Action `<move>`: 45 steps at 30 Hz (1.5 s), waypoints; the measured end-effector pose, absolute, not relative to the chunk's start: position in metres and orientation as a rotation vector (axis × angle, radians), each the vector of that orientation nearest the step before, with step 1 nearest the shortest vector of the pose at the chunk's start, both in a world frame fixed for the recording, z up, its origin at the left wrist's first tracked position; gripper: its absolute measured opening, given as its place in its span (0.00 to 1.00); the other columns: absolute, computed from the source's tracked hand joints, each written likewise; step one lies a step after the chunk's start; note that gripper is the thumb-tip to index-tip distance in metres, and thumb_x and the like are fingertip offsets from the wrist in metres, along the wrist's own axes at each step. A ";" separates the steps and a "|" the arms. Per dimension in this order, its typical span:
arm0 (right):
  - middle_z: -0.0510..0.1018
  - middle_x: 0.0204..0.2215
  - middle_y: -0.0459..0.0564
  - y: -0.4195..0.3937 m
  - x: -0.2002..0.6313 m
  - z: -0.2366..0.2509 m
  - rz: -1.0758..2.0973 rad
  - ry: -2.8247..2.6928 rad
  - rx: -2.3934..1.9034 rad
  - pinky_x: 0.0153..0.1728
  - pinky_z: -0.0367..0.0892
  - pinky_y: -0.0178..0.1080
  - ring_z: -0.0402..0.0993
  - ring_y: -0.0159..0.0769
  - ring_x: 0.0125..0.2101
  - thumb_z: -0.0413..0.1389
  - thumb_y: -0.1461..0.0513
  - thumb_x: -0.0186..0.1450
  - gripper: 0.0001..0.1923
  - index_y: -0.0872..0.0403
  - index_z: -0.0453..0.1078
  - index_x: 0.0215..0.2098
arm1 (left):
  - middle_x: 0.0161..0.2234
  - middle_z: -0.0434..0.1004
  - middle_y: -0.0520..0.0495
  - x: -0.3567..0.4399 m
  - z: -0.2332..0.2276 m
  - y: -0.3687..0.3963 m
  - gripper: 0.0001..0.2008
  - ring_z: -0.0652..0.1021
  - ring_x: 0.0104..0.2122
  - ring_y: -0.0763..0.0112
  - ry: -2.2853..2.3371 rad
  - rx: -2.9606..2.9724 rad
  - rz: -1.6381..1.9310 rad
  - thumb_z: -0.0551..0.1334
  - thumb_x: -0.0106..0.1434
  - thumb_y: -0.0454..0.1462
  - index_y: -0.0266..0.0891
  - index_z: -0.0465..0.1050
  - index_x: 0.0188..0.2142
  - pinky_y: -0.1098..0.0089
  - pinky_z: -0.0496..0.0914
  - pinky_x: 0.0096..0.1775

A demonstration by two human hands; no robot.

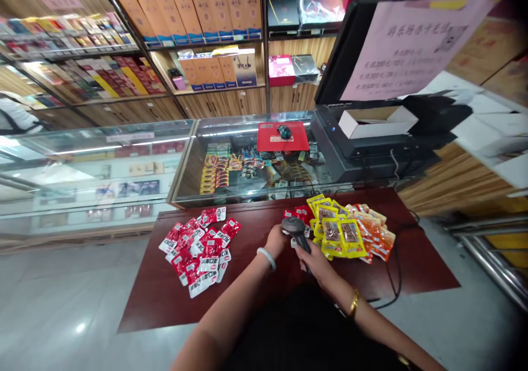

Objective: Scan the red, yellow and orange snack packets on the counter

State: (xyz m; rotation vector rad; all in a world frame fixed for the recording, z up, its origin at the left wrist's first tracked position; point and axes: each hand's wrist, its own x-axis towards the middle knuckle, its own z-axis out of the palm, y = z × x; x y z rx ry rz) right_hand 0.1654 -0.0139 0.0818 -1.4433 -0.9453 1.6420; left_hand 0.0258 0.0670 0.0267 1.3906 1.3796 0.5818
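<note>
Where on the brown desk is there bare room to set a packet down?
The desk is bare between the left pile of red packets and the left hand, and at its right end, beyond the orange packets and the black cable. It is crowded around the right hand and the scanner, with yellow packets close by.

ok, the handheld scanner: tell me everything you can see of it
The scanner is dark grey to black and looks like plastic: a rounded, wider head on a slimmer handle. The right hand grips the handle, hiding part of it. The head points away from the person, angled slightly left, near the small group of red packets and left of the yellow packets. The left hand is beside the head; contact is unclear. No cable joining it can be made out.
</note>
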 end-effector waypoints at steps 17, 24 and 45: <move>0.63 0.15 0.33 -0.026 0.099 0.096 1.907 -1.139 -1.437 0.15 0.54 0.32 0.59 0.27 0.11 0.60 0.45 0.55 0.29 0.54 0.64 0.47 | 0.54 0.68 0.36 -0.161 0.058 0.037 0.21 0.66 0.55 0.49 2.423 1.553 -0.184 0.64 0.56 0.45 0.37 0.68 0.47 0.58 0.59 0.53; 0.64 0.16 0.34 -0.026 0.103 0.087 1.863 -1.130 -1.448 0.15 0.54 0.31 0.58 0.25 0.11 0.59 0.46 0.57 0.28 0.54 0.63 0.46 | 0.41 0.77 0.36 -0.125 0.052 0.034 0.19 0.75 0.47 0.53 2.196 1.707 -0.098 0.65 0.58 0.42 0.35 0.67 0.46 0.60 0.62 0.49; 0.61 0.16 0.32 -0.028 0.170 0.087 1.731 -0.969 -1.474 0.15 0.54 0.30 0.55 0.24 0.12 0.58 0.44 0.58 0.23 0.51 0.61 0.38 | 0.41 0.81 0.42 -0.003 0.019 0.046 0.11 0.80 0.38 0.68 1.502 0.987 0.696 0.63 0.59 0.34 0.35 0.72 0.43 0.71 0.72 0.40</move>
